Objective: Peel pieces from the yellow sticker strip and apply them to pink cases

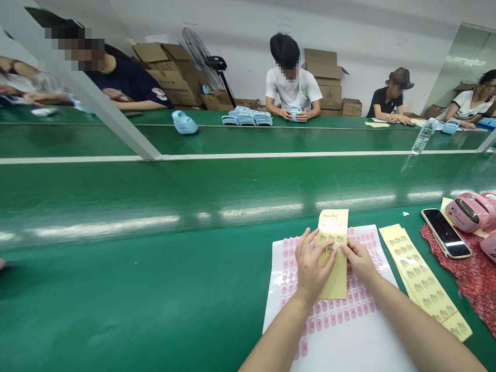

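Note:
A yellow sticker sheet (333, 284) with rows of small printed labels lies over a white sheet (349, 346) that bears rows of pink oval stickers (333, 318). My left hand (312, 263) rests over the left side of the yellow sheet, its thumb and forefinger nearly meeting at a small pale label (336, 246), the other fingers spread out. At the sheet's right edge my right hand (360, 258) is closed, thumb and forefinger pinching the edge close to that label. Its remaining fingers are curled and partly hidden.
To the right lie more yellow label sheets (420, 279), a phone (447, 232), red bubble wrap (476, 274) and pink cases (468, 212). A water bottle (424, 135) stands farther back. Across the green bench, several people handle blue items near a blue stack (247, 117).

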The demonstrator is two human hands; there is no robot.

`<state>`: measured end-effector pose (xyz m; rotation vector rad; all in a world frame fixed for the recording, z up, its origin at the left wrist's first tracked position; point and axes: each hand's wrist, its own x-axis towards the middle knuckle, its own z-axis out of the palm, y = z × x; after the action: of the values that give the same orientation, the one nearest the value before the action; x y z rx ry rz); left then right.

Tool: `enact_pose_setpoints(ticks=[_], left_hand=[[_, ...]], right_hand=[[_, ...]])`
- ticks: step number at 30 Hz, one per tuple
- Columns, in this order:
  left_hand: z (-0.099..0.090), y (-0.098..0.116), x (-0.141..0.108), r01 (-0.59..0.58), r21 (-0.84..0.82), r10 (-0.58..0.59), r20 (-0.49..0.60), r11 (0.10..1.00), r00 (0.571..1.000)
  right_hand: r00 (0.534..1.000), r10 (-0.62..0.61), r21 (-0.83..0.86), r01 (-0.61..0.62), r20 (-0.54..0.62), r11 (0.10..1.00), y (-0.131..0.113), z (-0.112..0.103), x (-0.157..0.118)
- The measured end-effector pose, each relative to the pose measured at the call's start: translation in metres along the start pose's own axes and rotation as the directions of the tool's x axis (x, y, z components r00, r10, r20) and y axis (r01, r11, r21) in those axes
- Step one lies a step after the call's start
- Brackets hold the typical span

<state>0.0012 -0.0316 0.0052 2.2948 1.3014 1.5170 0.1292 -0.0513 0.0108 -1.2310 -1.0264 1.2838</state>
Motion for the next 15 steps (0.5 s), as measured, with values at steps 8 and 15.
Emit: enact_pose_setpoints(ticks=[8,15], left_hand=[[0.0007,-0.0033,0.0002,-0.042,-0.036,0.042,0.005,0.998,0.999],[0.004,-0.008,-0.0025,-0.04,-0.1,0.046,0.057,0.994,0.997]], right_hand=[[0.998,-0.058,-0.059,0.06,0.032,0.996,0.0042,-0.0014,-0.0011],[1.0,-0.026,-0.015,0.026,-0.003,1.0,0.0002,0.0011,-0.0016]])
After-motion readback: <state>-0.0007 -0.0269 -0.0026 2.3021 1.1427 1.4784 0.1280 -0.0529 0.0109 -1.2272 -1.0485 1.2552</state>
